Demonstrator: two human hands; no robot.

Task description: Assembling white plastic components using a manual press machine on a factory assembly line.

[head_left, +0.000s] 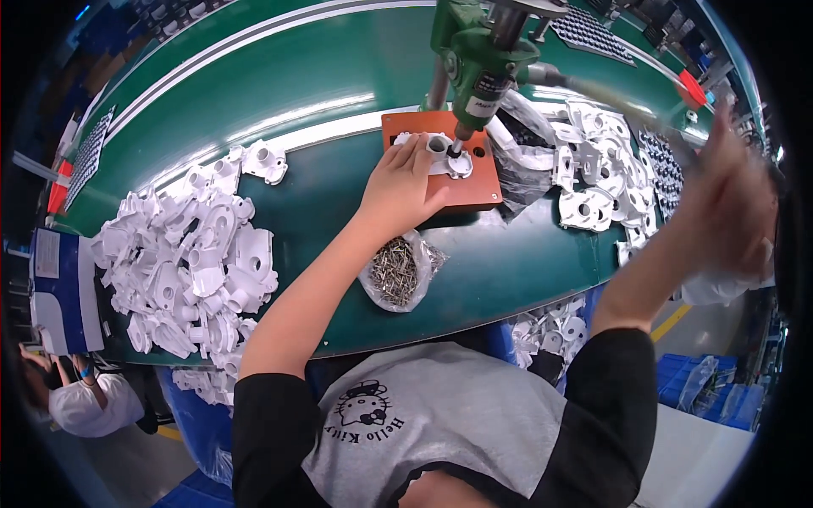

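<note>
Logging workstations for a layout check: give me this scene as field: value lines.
left hand: fingers laid on white part, on orange block
right hand: raised, blurred, near lever; grip unclear
machine: green, tip down at the part
bag: clear, holds small metal pieces
left pile: white parts
right pile: white parts

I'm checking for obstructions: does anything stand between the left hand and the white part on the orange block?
Nothing visible: the left hand lies on the white part. The green press stands over its right end, beside the hand.
</note>
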